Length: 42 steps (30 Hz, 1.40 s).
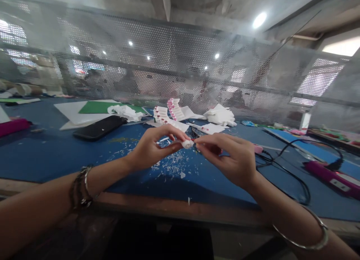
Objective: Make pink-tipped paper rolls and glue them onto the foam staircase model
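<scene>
Over the blue table, my left hand (159, 144) pinches a small white rounded piece (187, 144) between thumb and fingertips. Its exact kind is too small to tell. My right hand (229, 155) is closed close beside it, fingertips pinched on a thin red piece (193, 140) that touches or nearly touches the white one. Most of that red piece is hidden by the fingers. Beneath both hands lie many white shavings (171, 160), scattered on the tabletop.
A black phone (100, 128) lies left, before a green sheet (98, 107) and crumpled white paper (125, 112). Behind my hands stand white strips with pink ends (174, 109) and a stack of white pieces (221, 115). A purple power strip (333, 177) and black cable (302, 179) lie right.
</scene>
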Each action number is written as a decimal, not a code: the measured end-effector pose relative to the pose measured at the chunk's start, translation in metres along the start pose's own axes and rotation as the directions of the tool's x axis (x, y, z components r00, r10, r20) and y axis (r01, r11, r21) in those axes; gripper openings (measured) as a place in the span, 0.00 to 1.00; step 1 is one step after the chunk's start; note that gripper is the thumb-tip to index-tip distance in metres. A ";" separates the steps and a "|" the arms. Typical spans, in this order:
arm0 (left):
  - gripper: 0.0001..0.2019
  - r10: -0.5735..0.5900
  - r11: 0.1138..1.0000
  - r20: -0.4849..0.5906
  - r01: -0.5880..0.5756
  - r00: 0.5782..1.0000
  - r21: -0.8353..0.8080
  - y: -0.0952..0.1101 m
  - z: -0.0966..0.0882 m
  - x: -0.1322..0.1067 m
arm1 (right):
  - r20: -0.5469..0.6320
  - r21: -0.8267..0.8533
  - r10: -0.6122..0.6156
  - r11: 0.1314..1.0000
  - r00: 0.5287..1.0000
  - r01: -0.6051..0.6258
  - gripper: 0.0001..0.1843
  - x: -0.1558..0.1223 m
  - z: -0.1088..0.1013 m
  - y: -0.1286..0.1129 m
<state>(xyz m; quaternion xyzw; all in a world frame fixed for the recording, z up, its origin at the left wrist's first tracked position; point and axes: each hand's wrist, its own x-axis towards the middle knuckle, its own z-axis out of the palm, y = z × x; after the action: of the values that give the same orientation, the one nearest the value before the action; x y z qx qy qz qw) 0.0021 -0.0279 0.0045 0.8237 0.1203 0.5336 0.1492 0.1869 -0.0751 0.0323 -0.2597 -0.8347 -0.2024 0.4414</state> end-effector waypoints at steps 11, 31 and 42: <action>0.03 -0.004 1.000 0.008 0.004 1.000 0.004 0.003 0.002 0.002 | 0.033 0.005 -0.036 0.999 0.999 0.036 0.05 -0.001 0.002 0.002; 0.02 -0.037 0.999 -0.037 0.036 0.999 -0.029 0.003 0.003 0.002 | 0.046 0.026 0.048 0.998 0.998 -0.049 0.03 -0.002 0.003 0.001; 0.02 -0.068 0.996 -0.014 0.067 0.998 -0.061 0.004 0.003 0.001 | 0.082 0.165 0.138 0.975 0.987 -0.150 0.03 -0.003 0.009 0.002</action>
<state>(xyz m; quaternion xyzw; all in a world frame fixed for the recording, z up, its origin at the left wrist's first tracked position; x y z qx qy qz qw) 0.0059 -0.0319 0.0057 0.8100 0.1330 0.5381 0.1912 0.1835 -0.0688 0.0252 -0.2875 -0.8429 -0.0883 0.4462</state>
